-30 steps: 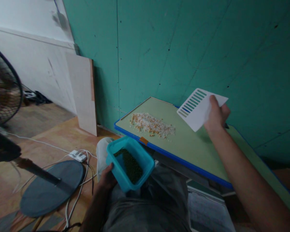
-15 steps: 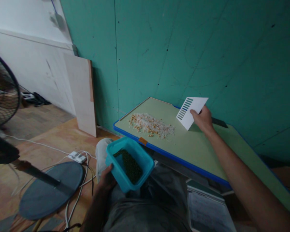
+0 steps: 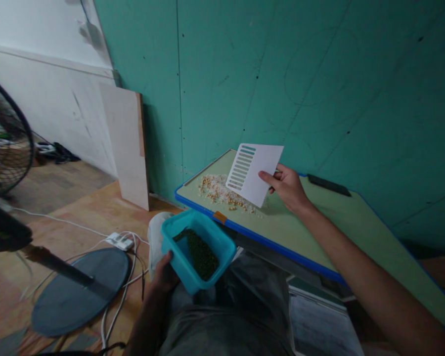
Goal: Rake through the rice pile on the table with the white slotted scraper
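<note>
Two grips: left hand (image 3: 165, 274) clasps tub (image 3: 182, 271), right hand (image 3: 291, 189) pinches slotted card (image 3: 260, 167); light, stiff, I'd judge, best held by its plain end.

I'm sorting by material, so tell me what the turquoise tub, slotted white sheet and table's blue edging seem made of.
Turquoise tub: probably plastic, smooth; its even colour and rounded corners look moulded.
Slotted white sheet: likely thin plastic, matte; flat though held at one side, but possibly card.
Blue edging: perhaps plastic, smooth; uniform colour suggests it, but painted metal is possible.
</note>
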`<state>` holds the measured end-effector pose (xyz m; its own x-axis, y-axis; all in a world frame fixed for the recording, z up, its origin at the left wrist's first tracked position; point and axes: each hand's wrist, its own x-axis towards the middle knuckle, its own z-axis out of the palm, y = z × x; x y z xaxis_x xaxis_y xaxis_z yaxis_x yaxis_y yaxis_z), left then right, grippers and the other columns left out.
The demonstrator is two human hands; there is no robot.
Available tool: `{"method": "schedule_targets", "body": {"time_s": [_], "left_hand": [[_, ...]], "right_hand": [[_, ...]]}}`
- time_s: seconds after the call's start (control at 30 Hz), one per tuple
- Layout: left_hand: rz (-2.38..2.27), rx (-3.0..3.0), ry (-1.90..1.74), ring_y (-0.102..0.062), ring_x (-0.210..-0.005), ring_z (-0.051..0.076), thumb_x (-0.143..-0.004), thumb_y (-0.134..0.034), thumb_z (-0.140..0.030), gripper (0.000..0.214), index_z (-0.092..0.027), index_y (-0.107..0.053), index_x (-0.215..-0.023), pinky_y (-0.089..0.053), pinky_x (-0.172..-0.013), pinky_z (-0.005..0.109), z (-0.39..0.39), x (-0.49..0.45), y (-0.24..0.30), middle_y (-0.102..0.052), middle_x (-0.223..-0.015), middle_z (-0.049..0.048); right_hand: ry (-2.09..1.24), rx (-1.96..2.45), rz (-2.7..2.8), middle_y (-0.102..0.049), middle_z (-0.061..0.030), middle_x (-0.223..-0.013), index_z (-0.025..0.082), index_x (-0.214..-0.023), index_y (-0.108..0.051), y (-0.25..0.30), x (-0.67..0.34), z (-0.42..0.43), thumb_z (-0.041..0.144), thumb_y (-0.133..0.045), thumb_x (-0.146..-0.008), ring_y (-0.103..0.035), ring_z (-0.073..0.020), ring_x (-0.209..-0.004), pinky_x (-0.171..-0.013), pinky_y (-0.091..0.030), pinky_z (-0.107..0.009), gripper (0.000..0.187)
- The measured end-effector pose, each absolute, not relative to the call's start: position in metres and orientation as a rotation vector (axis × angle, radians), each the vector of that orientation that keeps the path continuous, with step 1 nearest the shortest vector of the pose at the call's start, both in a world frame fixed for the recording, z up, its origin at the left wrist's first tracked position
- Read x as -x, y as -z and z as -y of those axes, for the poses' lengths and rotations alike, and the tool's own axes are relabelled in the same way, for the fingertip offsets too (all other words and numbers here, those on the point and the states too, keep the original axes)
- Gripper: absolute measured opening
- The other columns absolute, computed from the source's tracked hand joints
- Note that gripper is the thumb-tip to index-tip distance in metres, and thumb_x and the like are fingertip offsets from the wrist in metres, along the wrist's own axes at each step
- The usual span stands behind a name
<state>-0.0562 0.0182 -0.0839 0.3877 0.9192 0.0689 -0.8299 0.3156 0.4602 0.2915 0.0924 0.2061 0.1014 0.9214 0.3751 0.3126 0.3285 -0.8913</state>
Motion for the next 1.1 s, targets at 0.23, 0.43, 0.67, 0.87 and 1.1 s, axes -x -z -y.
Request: {"method": "schedule_targets", "body": {"time_s": [0.23, 0.43, 0.67, 0.87, 1.1], "left_hand": [[-0.218, -0.462, -1.196, -0.062, -0.13, 0.039, -0.088, -0.076, -0.032, 0.039, -0.022, -0.077, -0.125, -0.036, -0.12, 0.056, -0.015, 0.052, 0.075, -0.081, -0.118, 0.0111], [-0.203, -0.466, -1.203, -0.059, -0.134, 0.04, -0.087, -0.076, -0.033, 0.041, -0.022, -0.077, -0.127, -0.032, -0.122, 0.057, -0.014, 0.049, 0.072, -0.08, -0.121, 0.0119], [-0.183, -0.486, -1.179, -0.058, -0.135, 0.04, -0.087, -0.078, -0.033, 0.04, -0.024, -0.077, -0.126, -0.031, -0.123, 0.058, -0.014, 0.048, 0.069, -0.08, -0.12, 0.0108], [-0.165, -0.502, -1.161, -0.055, -0.137, 0.041, -0.087, -0.078, -0.035, 0.043, -0.021, -0.076, -0.128, -0.031, -0.123, 0.057, -0.014, 0.049, 0.066, -0.08, -0.12, 0.0123], [-0.14, -0.509, -1.134, -0.05, -0.141, 0.04, -0.089, -0.076, -0.034, 0.041, -0.024, -0.076, -0.128, -0.026, -0.124, 0.058, -0.014, 0.049, 0.067, -0.077, -0.128, 0.0113]], "right_hand": [[-0.668, 1.193, 1.494, -0.078, -0.0071, -0.083, 0.019, -0.104, -0.072, -0.2, -0.279, -0.085, 0.055, -0.083, -0.076, -0.066, -0.0179, -0.062, -0.044, -0.045, -0.025, 0.048], [-0.609, 1.189, 1.445, -0.077, -0.0063, -0.082, 0.02, -0.104, -0.07, -0.194, -0.279, -0.088, 0.057, -0.08, -0.079, -0.065, -0.018, -0.061, -0.044, -0.045, -0.026, 0.046], [-0.648, 1.201, 1.436, -0.077, -0.0069, -0.083, 0.019, -0.103, -0.069, -0.19, -0.278, -0.089, 0.057, -0.081, -0.077, -0.066, -0.0176, -0.063, -0.045, -0.047, -0.026, 0.047], [-0.666, 1.223, 1.444, -0.078, -0.0081, -0.085, 0.019, -0.104, -0.07, -0.19, -0.273, -0.087, 0.058, -0.081, -0.076, -0.068, -0.0194, -0.065, -0.045, -0.047, -0.026, 0.05], [-0.682, 1.204, 1.46, -0.078, -0.007, -0.083, 0.021, -0.102, -0.07, -0.191, -0.269, -0.083, 0.058, -0.081, -0.075, -0.068, -0.0203, -0.065, -0.045, -0.047, -0.026, 0.047]]}}
